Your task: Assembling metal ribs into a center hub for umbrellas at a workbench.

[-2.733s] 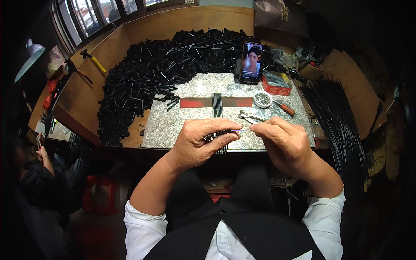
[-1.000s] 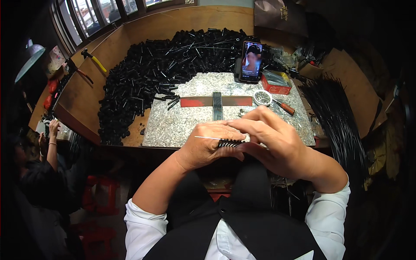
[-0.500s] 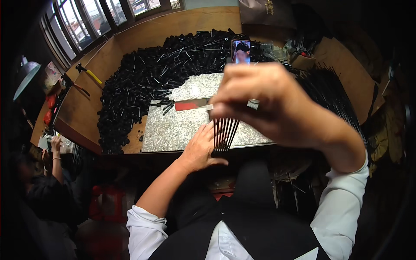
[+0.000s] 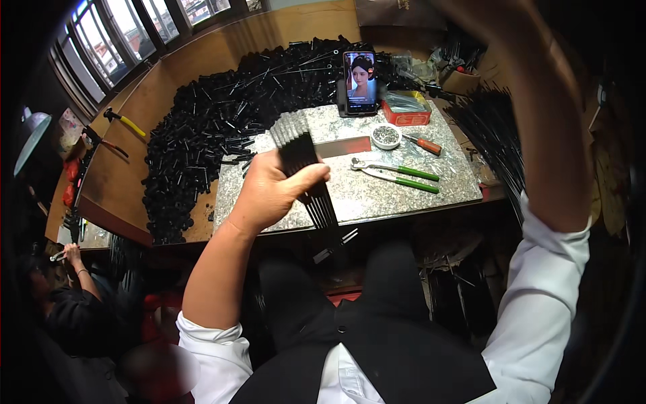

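My left hand is closed round a bundle of thin black rods, the thumb pressed across it. Its pale, shiny upper end is blurred, and the lower end reaches past the front edge of the speckled stone slab. High at the right, my right hand is raised and cut off by the upper edge, its fingers out of sight. Green-handled pliers lie on the slab, near a white bowl of small metal bits and an orange-handled screwdriver. Behind my left hand lies a flat reddish bar.
Black tubular parts are heaped along the back and left. A lit phone stands beside a red box. Long black rods lie at the right. A hammer rests on the left partition; beyond it, another person's hand shows.
My right hand has swung up and away from the rods to the upper edge. My left hand has lifted and turned, with the bundle now in its grip. The pliers and bowl have come into view.
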### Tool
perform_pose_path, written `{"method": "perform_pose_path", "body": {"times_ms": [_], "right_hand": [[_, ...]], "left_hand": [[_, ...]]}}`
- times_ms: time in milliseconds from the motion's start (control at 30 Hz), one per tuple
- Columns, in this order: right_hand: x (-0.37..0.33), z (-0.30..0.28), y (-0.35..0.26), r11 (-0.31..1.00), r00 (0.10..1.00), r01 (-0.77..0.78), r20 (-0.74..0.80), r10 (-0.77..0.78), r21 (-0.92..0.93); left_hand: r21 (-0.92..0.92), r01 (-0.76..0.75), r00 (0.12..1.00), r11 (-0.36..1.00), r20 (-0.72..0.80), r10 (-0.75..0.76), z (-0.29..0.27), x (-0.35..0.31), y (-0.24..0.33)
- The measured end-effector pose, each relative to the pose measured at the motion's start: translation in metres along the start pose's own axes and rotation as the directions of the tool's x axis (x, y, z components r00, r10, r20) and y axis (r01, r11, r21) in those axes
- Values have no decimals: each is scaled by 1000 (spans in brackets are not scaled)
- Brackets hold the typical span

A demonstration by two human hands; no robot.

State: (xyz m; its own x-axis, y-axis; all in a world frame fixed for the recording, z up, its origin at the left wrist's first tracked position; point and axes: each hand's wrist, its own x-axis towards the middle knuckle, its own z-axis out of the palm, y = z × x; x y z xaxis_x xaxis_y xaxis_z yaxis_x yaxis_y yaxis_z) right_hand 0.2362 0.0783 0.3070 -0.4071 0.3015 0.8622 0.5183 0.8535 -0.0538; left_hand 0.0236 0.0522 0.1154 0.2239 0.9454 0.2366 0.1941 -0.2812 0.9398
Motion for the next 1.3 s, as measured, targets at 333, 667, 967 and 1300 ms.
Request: {"method": "perform_pose_path", "body": {"times_ms": [333, 667, 967, 1300], "right_hand": [[-286, 167, -87, -552, 377, -697, 888, 262, 458], [-263, 175, -26, -380, 294, -472, 548, 783, 796], [-190, 112, 7, 483, 618, -764, 699, 360, 427], [-227, 156, -28, 725, 531, -577, 847, -15, 375]], "left_hand": [[-597, -73, 731, 799, -577, -364, 14, -46, -110], [-769, 104, 886, 631, -217, -410, 64, -76, -94], [-408, 117, 993, 905, 36, -112, 53, -113, -33], [-275, -257, 915, 926, -379, 142, 11, -83, -3]]}}
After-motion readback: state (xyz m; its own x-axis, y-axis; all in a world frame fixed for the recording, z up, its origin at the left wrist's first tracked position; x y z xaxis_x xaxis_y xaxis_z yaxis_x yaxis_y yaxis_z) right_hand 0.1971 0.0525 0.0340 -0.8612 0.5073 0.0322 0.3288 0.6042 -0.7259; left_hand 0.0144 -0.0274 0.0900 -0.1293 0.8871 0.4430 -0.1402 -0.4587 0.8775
